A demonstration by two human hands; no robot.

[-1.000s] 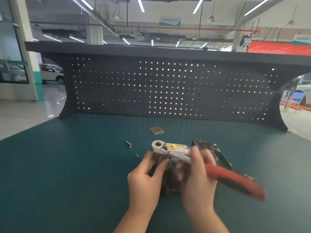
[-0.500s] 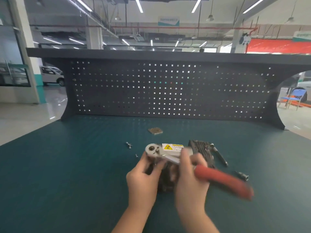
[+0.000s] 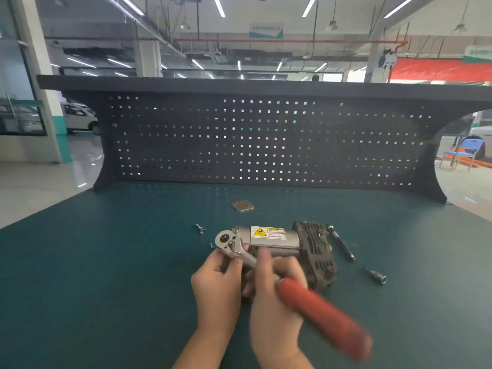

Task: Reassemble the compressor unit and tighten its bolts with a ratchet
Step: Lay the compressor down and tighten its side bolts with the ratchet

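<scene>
While both hands work just in front of it, the compressor unit (image 3: 277,241) lies on the green bench mat (image 3: 106,262).
Fingers of the left hand (image 3: 217,286) pinch under the ratchet (image 3: 266,267) head at the unit's left end; the right hand (image 3: 274,302) curls round the shank above the blurred red handle. A yellow warning label tops the silver cylinder, joined on the right to a dark ribbed block, with loose bolts (image 3: 200,228) just left.

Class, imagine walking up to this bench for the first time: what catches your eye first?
The ratchet with its red handle stands out, held in both hands at the near middle of the green table. Under it lies the compressor with a yellow warning label. Behind stands a dark pegboard.
</scene>
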